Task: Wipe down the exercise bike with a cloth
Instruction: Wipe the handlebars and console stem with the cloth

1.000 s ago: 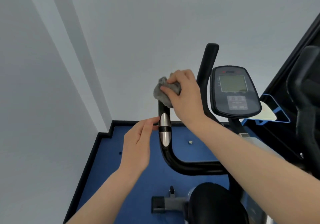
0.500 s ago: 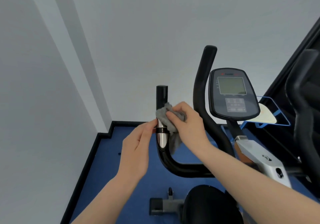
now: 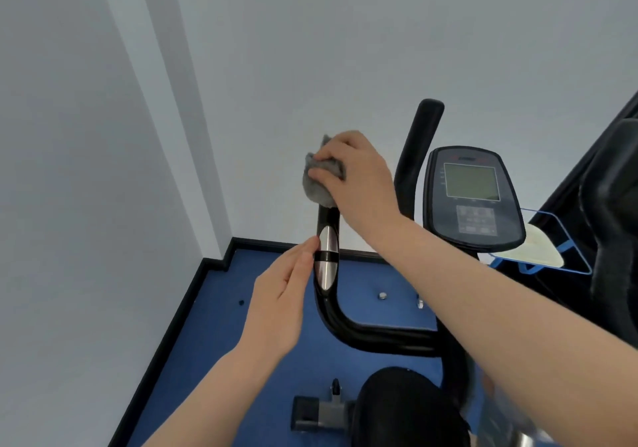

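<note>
The black exercise bike's left handlebar [image 3: 329, 305] rises in the middle of the view, with a silver pulse sensor [image 3: 327, 263] on it. My right hand [image 3: 359, 173] grips a grey cloth [image 3: 319, 184] wrapped over the top end of that handlebar, hiding its tip. My left hand [image 3: 279, 308] has its fingers straight and together, and the fingertips touch the left side of the silver sensor. The right handlebar [image 3: 419, 149] stands behind my right wrist. The console [image 3: 471, 198] with its screen sits to the right. The black seat [image 3: 404, 408] is at the bottom.
Blue floor [image 3: 214, 336] with a black skirting edge lies below, and pale walls meet in a corner at left. A blue-rimmed clear tray [image 3: 542, 253] juts out beside the console. Another dark machine [image 3: 611, 211] fills the right edge. The bike's grey foot bar [image 3: 321, 412] is low down.
My right hand has slid the cloth up from the silver sensor to the handlebar's top end. The left hand has stayed at the sensor.
</note>
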The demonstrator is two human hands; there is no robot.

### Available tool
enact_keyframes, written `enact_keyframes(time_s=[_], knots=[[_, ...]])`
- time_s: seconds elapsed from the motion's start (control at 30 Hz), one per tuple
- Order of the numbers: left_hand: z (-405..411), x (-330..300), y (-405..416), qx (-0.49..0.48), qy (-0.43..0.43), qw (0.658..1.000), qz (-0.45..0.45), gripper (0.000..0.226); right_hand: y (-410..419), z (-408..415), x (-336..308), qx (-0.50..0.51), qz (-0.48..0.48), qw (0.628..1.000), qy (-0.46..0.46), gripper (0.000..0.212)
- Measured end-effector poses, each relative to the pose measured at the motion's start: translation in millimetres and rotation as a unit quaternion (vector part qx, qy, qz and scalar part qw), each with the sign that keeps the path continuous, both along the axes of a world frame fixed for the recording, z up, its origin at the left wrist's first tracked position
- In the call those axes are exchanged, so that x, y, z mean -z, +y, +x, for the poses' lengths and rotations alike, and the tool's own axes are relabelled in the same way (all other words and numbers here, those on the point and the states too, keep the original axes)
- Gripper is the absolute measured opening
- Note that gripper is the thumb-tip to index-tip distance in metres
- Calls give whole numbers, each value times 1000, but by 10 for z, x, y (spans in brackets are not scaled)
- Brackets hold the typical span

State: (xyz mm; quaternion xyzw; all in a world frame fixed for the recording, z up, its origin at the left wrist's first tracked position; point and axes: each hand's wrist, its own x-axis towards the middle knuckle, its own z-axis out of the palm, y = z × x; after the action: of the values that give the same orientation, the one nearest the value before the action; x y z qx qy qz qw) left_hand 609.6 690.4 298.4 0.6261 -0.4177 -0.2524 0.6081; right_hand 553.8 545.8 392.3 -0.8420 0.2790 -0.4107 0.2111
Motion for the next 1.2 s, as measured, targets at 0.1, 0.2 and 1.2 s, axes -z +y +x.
enact_keyframes(time_s=[0.1, 0.2, 1.2], knots=[[28, -13, 21, 14, -15, 1000, 11, 50, -11, -8, 116, 3, 10, 996, 88, 23], [51, -22, 29, 21, -22, 999, 22, 54, 39, -93, 200, 8, -37, 991, 131, 39], [-203, 153, 303, -60, -43, 997, 36, 38, 104, -419, 184, -186, -219, 926, 244, 24]])
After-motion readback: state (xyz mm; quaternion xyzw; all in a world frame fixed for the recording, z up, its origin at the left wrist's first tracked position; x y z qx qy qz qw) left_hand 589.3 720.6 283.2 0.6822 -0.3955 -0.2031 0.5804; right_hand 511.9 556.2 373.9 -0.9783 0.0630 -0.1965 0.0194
